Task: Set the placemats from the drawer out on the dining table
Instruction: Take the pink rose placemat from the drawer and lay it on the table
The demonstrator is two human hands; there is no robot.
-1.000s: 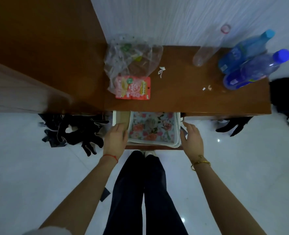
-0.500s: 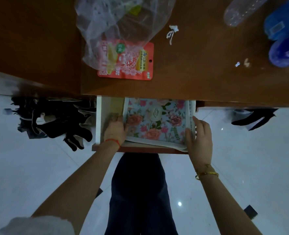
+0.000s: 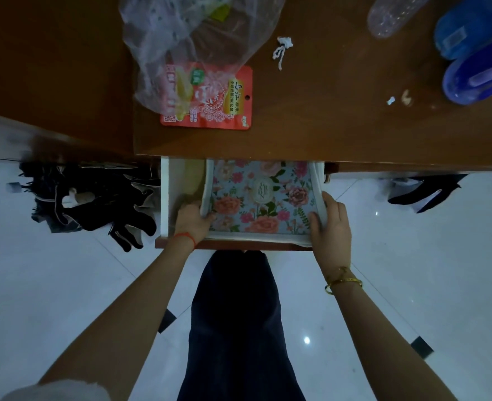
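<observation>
- The placemats (image 3: 263, 198) lie as a stack in the open drawer (image 3: 169, 198) under the front edge of the wooden table (image 3: 325, 125). The top one has a pale blue face printed with pink and peach roses and green leaves, and a white border.
- At the middle of the top mat sits a cream oval emblem with dark lettering, too small to read.
- The left hand (image 3: 191, 221) is inside the drawer at the stack's left near corner; its thumb lies on the floral face and the fingers go under the white edge, pinching the mats.
- The right hand (image 3: 330, 224) grips the stack's right near corner, thumb pressed on the print and fingers wrapped round the outside edge.
- A red string (image 3: 185, 237) circles the left wrist; a gold bangle (image 3: 343, 280) circles the right.
- On the table just behind the drawer lies a red snack packet (image 3: 210, 105) with white ornament and a yellow band bearing Chinese characters, which look like "乌江"; the smaller print is unreadable.
- A clear plastic bag (image 3: 192, 33) covers the packet's upper left part.
- A white scrap of string (image 3: 282, 50) lies to the right of the bag.
- Two blue plastic bottles (image 3: 476, 53) and a clear bottle (image 3: 392, 15) lie at the far right; their labels cannot be read.
- Dark gloves (image 3: 94, 204) lie on the white tiled floor left of the drawer.
</observation>
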